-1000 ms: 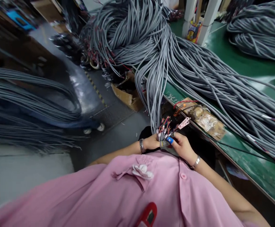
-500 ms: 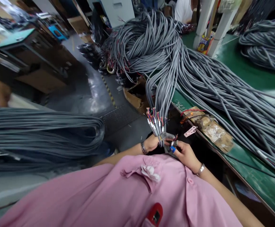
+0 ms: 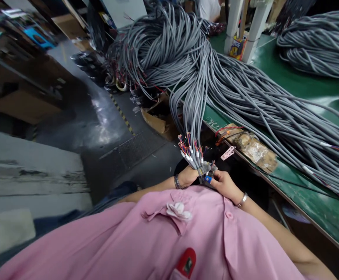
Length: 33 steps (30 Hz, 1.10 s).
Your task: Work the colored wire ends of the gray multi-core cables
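Note:
My left hand [image 3: 188, 175] is closed round a bunch of grey cable ends [image 3: 191, 158] in front of my pink shirt. White sleeves and fanned-out red, blue and orange wires stand up at their tips. My right hand [image 3: 224, 182], with blue tape [image 3: 208, 179] on a finger, pinches a single cable end close beside the bunch, its coloured wires barely showing. Both hands nearly touch, and grey covering on the fingertips partly hides the grip. From the bunch, grey cables [image 3: 197, 93] run up to a big heap on the bench.
A green bench [image 3: 312, 202] edges the right side, with long cables, a taped brown block [image 3: 255, 149] and a pink clip [image 3: 228, 153] at its edge. A cardboard box [image 3: 157, 120] lies below. Another cable coil [image 3: 321, 42] is at the upper right.
My right hand has drawn the single cable end closer to the bunch. The view has shifted, and the dark cable coil and a person's arm at the left are out of sight.

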Each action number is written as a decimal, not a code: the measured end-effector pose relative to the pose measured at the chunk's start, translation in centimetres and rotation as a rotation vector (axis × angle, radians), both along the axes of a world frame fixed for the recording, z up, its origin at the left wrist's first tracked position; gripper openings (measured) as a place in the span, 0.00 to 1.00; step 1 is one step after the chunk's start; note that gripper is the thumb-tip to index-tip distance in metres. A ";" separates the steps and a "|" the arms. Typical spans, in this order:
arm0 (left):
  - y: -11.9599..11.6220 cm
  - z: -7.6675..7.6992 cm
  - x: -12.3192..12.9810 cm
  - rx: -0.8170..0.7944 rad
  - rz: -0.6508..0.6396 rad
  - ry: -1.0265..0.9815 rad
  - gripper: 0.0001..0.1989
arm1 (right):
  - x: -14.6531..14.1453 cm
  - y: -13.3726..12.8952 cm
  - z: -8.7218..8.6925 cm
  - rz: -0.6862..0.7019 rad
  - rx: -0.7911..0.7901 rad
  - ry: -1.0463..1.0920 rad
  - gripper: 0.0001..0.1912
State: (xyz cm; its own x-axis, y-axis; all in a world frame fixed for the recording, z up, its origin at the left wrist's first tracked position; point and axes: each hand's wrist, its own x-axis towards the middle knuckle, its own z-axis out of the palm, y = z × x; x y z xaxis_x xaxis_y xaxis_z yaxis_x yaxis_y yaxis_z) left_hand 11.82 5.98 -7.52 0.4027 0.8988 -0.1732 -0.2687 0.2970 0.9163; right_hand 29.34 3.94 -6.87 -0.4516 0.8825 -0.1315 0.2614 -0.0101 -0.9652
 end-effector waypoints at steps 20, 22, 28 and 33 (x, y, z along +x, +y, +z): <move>-1.3 2.4 -0.6 0.192 -0.136 0.340 0.15 | -1.2 -1.6 3.7 -0.395 -0.126 0.265 0.16; -1.4 2.5 -0.8 0.210 -0.200 0.328 0.14 | -1.3 -1.7 4.1 -0.390 -0.170 0.289 0.17; -2.2 2.9 -1.0 0.182 -0.092 0.288 0.15 | -1.5 -1.7 5.1 -0.378 -0.155 0.337 0.16; -2.7 2.6 -0.5 0.076 0.102 0.169 0.16 | -1.4 -1.8 4.0 -0.440 -0.160 0.370 0.14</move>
State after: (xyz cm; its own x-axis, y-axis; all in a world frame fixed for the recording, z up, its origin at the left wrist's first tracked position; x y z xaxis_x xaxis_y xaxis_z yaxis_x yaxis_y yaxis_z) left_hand 11.34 3.26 -4.88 0.2801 0.9465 -0.1604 -0.1342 0.2040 0.9697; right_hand 27.98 2.17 -2.84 -0.0894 0.9792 -0.1819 -0.1537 -0.1940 -0.9689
